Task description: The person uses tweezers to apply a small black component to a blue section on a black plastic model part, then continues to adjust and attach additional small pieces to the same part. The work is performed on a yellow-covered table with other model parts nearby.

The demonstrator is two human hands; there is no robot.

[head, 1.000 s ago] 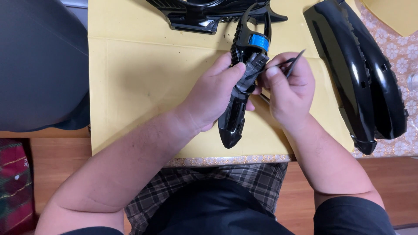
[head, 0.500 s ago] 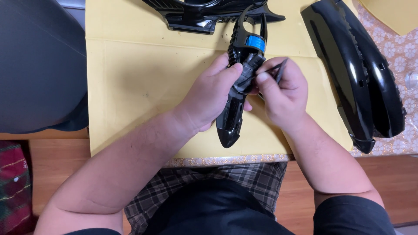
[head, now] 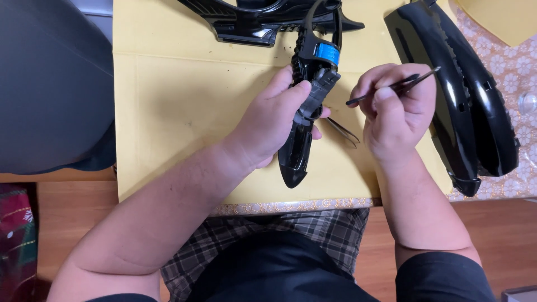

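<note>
While the left hand (head: 274,120) is gripping the upright glossy black plastic part (head: 305,120), the right hand (head: 394,109) is pinching thin black tweezers (head: 391,86) just beside it, tip pointing leftward.

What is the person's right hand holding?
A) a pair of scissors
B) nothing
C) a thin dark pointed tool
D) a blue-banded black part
C: the right hand pinches a thin dark pointed tool, while the left hand grips the black part.
</note>
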